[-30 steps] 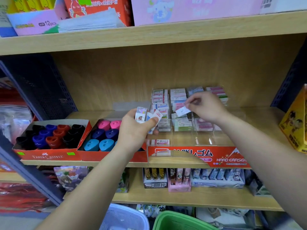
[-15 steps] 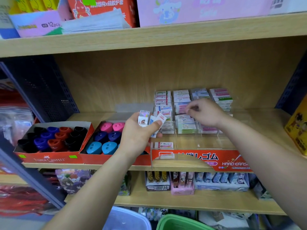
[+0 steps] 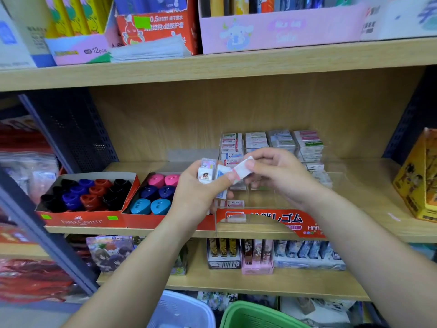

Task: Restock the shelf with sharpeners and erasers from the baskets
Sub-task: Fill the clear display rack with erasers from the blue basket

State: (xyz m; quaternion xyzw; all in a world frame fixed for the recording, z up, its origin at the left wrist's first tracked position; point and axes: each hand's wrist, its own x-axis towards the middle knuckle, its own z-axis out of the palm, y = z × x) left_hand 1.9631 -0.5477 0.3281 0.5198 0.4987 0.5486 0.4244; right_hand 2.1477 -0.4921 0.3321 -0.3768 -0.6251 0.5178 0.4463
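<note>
My left hand (image 3: 198, 192) grips a small bunch of wrapped erasers (image 3: 208, 171) in front of the middle shelf. My right hand (image 3: 281, 172) pinches the end of one white eraser with a pink band (image 3: 242, 170) that still sticks out of that bunch. Behind the hands stands a clear eraser display (image 3: 272, 218) with a red front label and stacks of boxed erasers (image 3: 307, 145) at the back. To its left, two red trays hold sharpeners, one dark-coloured (image 3: 87, 192), one pink and blue (image 3: 153, 195).
A white basket (image 3: 182, 311) and a green basket (image 3: 255, 316) sit at the bottom. A yellow box (image 3: 418, 176) stands at the right of the shelf. Card packs (image 3: 255, 254) line the shelf below, and boxes (image 3: 272, 24) fill the shelf above.
My right hand came back from the eraser stacks in the display to my left hand and took hold of an eraser in the bunch. The left hand stayed in place.
</note>
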